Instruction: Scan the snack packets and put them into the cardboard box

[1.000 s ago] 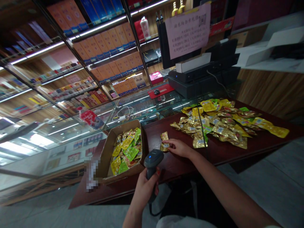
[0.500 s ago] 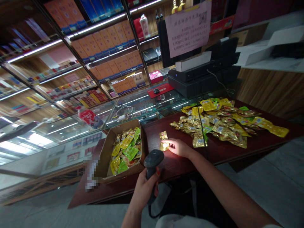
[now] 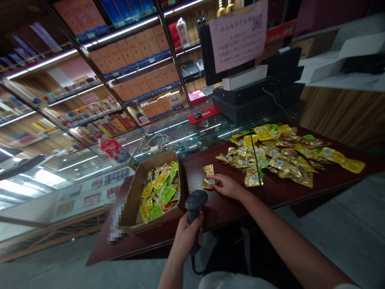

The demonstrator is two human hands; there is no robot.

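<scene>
My left hand (image 3: 189, 233) is wrapped round the handle of a dark grey barcode scanner (image 3: 196, 199), its head tipped toward the tabletop. A cable hangs from the handle's lower end. My right hand (image 3: 228, 187) rests at the table with its fingers closed on the edge of a small gold snack packet (image 3: 208, 184); a white barcode label shows on it. Just beyond lies a second gold section (image 3: 208, 169); whether the two are joined I cannot tell. To the left stands an open cardboard box (image 3: 131, 204) holding yellow, green and gold packets.
A heap of gold and yellow packets (image 3: 279, 156) covers the right of the dark red table (image 3: 195, 156). Behind are a glass counter (image 3: 114, 184), a mouse (image 3: 197, 115) and a cash register (image 3: 258, 94). A thin dark cable crosses the heap.
The bright scanning light on the gold packet and fingertips has gone out. The scanner has shifted slightly right, and the packet has moved a little away from me.
</scene>
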